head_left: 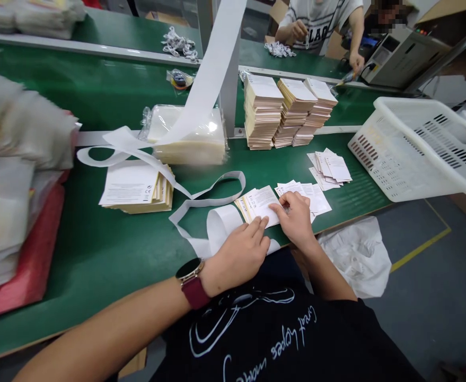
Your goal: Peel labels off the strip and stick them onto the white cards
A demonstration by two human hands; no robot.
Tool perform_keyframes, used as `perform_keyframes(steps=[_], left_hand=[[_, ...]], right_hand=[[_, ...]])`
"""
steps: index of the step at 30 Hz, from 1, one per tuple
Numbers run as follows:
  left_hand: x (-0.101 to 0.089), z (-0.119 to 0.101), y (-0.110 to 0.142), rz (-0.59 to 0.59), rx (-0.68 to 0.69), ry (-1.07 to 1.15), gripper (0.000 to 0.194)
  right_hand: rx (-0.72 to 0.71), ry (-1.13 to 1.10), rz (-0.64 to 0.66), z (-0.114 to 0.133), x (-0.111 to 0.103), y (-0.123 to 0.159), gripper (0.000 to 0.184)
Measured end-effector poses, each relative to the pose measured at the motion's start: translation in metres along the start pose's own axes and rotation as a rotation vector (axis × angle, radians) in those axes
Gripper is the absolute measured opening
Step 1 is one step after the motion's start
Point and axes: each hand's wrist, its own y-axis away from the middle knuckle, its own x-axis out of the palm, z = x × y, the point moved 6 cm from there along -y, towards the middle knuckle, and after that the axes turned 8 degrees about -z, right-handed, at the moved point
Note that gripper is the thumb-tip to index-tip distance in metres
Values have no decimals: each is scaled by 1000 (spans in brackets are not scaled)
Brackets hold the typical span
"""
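Observation:
My left hand (240,254), a dark red strap watch (191,281) on its wrist, lies flat on a small fanned pile of white printed leaflets (258,206). My right hand (294,217) rests on overlapping white sheets (302,197) just beside it, with the thumb reaching toward the left hand. Whether those fingers grip the paper is hard to see. A long white paper strip (217,228) curls on the green workbench (77,254) left of my left hand. A loose pile of leaflets (330,170) lies to the right.
Three tall card stacks (280,111) and a clear-wrapped bundle (188,138) stand ahead. A white plastic basket (415,148) sits at the right edge, and a red tray with paper stacks (26,254) at the left. A co-worker (316,26) works across the bench beside a machine (403,58).

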Motion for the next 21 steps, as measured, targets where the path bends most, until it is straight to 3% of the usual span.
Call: perform_keyframes(steps=[3,8,15,21], left_hand=[[1,1,1,-2,-3,-2,12],[1,-1,1,-4,21,-47,12],[1,-1,1,-10,29,-55,9],[-1,0,0,-27,30,-64,11]], right_hand=[[-53,-24,-33,3,1,3,21],[-167,157,-85,5,0,5,20],[-13,-4,-73,-16,-5,2,20],[-9,-6,-49,-12,-1,5,22]])
